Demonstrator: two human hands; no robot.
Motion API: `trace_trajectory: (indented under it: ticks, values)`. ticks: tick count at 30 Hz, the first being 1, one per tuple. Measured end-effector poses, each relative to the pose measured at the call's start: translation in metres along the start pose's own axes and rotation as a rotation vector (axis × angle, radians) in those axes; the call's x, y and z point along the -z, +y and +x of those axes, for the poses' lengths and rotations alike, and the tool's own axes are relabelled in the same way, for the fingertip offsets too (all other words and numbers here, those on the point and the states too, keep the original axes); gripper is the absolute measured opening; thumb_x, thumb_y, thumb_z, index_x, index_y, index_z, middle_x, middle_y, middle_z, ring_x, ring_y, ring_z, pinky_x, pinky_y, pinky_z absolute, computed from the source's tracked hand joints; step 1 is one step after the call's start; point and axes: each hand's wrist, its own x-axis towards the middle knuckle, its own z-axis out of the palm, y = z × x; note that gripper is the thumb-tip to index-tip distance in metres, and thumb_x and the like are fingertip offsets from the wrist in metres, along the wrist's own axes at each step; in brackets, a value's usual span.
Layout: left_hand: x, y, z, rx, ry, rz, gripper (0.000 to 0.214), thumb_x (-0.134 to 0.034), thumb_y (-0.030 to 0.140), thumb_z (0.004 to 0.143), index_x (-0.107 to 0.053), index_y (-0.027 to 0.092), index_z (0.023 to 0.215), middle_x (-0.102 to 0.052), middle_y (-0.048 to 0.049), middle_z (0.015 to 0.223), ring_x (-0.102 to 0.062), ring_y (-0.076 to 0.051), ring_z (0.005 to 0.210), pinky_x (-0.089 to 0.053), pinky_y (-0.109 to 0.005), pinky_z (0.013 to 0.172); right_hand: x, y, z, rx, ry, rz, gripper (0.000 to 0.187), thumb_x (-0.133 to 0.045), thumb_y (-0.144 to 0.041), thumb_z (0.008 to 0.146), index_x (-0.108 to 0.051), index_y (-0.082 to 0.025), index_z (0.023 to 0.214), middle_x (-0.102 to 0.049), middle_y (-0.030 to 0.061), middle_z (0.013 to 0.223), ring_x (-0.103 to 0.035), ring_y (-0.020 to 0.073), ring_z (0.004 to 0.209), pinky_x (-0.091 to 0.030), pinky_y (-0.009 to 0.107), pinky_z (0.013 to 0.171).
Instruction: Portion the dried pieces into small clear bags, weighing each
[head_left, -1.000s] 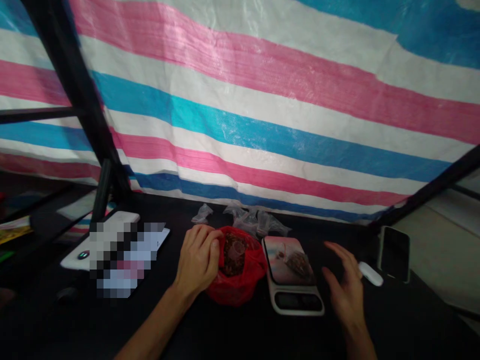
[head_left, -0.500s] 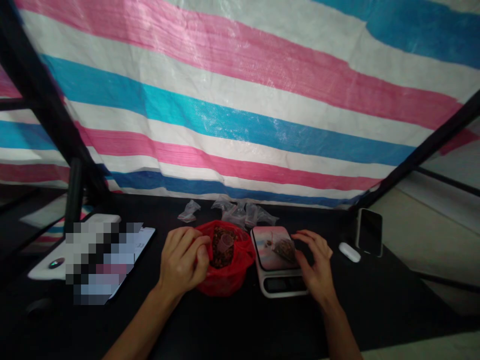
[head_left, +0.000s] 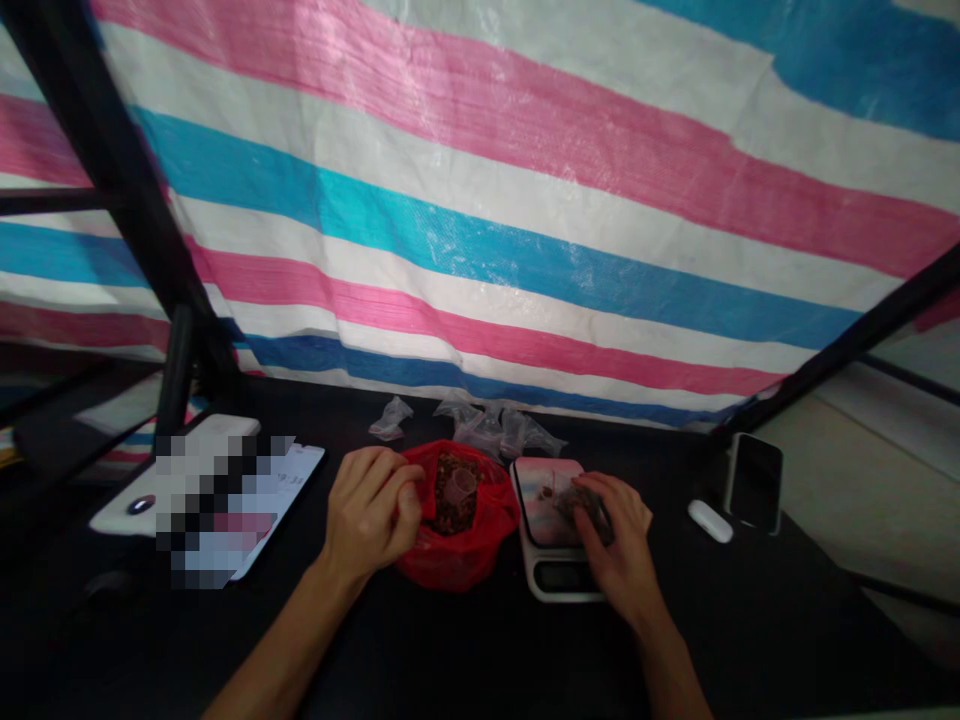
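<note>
I confirm the right hand point(head_left: 616, 535) has closed narrowly on the clear plastic pouch point(head_left: 579, 503) atop the white digital scale point(head_left: 562, 577); the left hand point(head_left: 367, 505) grips the red plastic bag point(head_left: 457, 560).

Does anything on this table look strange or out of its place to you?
Yes. At the left, a blocky pixelated patch hides part of a white flat object, so what lies there cannot be told. Also, crumpled clear plastic bags lie loose and unstacked behind the red bag.

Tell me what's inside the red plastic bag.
Inside the red plastic bag lie dark brown pieces and a small clear plastic cup. The left hand covers the bag's left edge, so anything beneath it cannot be seen.
</note>
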Motion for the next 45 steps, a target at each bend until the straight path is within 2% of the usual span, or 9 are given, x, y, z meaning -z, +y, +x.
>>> trace_trajectory:
  ticks: [6,12,26,31,33,36,38,41,45]
  values:
    - [0.001,-0.002,-0.001,-0.002,0.011,-0.01,0.019,-0.047,0.007,0.088,-0.063,0.017,0.086,-0.065,-0.0074,0.075,-0.055,-0.023,0.075,-0.042,-0.038,0.068,-0.002,0.001,-0.001,-0.01,-0.042,-0.039,0.035,-0.054,-0.041,0.096,-0.054,-0.028,0.128,-0.062,0.0085,0.126,-0.053,0.0305,0.12,-0.036,0.049,0.1]
    - [0.002,-0.003,-0.001,0.002,0.03,0.006,0.02,-0.047,0.006,0.087,-0.064,0.017,0.086,-0.066,-0.007,0.074,-0.056,-0.022,0.074,-0.043,-0.037,0.067,-0.005,0.002,-0.004,-0.027,-0.045,-0.083,0.038,-0.057,-0.04,0.092,-0.053,-0.028,0.129,-0.064,0.008,0.122,-0.054,0.0308,0.118,-0.037,0.05,0.1]
    - [-0.005,0.003,0.003,-0.038,0.031,-0.012,0.02,-0.047,0.006,0.085,-0.064,0.017,0.085,-0.065,-0.0066,0.07,-0.055,-0.022,0.071,-0.044,-0.035,0.065,-0.014,0.003,-0.005,-0.019,-0.066,-0.113,0.039,-0.063,-0.037,0.088,-0.055,-0.029,0.126,-0.065,0.0072,0.12,-0.056,0.0323,0.117,-0.04,0.052,0.097]
    - [-0.006,0.007,0.002,-0.046,0.008,-0.03,0.02,-0.046,0.007,0.085,-0.063,0.017,0.083,-0.063,-0.0061,0.068,-0.052,-0.021,0.069,-0.043,-0.035,0.063,-0.012,0.003,-0.003,-0.009,-0.018,-0.087,0.03,-0.06,-0.04,0.091,-0.059,-0.027,0.119,-0.066,0.0085,0.116,-0.061,0.0313,0.11,-0.044,0.052,0.094]
    - [-0.007,0.008,0.002,-0.037,0.003,-0.037,0.02,-0.046,0.008,0.085,-0.063,0.017,0.081,-0.063,-0.0063,0.068,-0.052,-0.021,0.069,-0.042,-0.035,0.063,-0.009,-0.007,0.002,-0.006,-0.031,-0.01,0.029,-0.059,-0.038,0.092,-0.059,-0.027,0.119,-0.067,0.008,0.113,-0.063,0.029,0.106,-0.048,0.048,0.091]
    - [-0.007,0.009,0.002,-0.015,-0.007,-0.041,0.021,-0.045,0.01,0.087,-0.063,0.018,0.08,-0.062,-0.0057,0.068,-0.051,-0.021,0.068,-0.04,-0.036,0.062,-0.008,-0.035,0.015,-0.006,-0.113,0.129,0.029,-0.058,-0.031,0.093,-0.058,-0.027,0.121,-0.067,0.0083,0.114,-0.065,0.0262,0.103,-0.053,0.041,0.086]
    - [-0.007,0.009,0.002,-0.001,-0.013,-0.047,0.022,-0.044,0.01,0.088,-0.063,0.018,0.079,-0.062,-0.0053,0.068,-0.051,-0.02,0.068,-0.039,-0.035,0.062,-0.012,-0.058,0.025,0.046,-0.215,0.194,0.032,-0.06,-0.027,0.092,-0.059,-0.028,0.124,-0.067,0.0086,0.12,-0.065,0.0264,0.109,-0.053,0.042,0.092]
    - [-0.007,0.01,0.002,0.015,-0.018,-0.054,0.023,-0.044,0.011,0.088,-0.063,0.018,0.078,-0.061,-0.0049,0.067,-0.05,-0.02,0.067,-0.038,-0.036,0.062,-0.021,-0.086,0.038,0.14,-0.314,0.211,0.038,-0.06,-0.02,0.089,-0.06,-0.028,0.127,-0.071,0.0069,0.116,-0.066,0.0263,0.105,-0.052,0.043,0.094]
    - [-0.005,0.009,0.002,0.047,-0.023,-0.047,0.024,-0.043,0.011,0.089,-0.063,0.018,0.077,-0.06,-0.0047,0.066,-0.05,-0.02,0.067,-0.037,-0.036,0.062,-0.031,-0.099,0.048,0.202,-0.4,0.193,0.044,-0.058,-0.012,0.084,-0.061,-0.027,0.125,-0.073,0.005,0.114,-0.067,0.0249,0.102,-0.05,0.045,0.097]
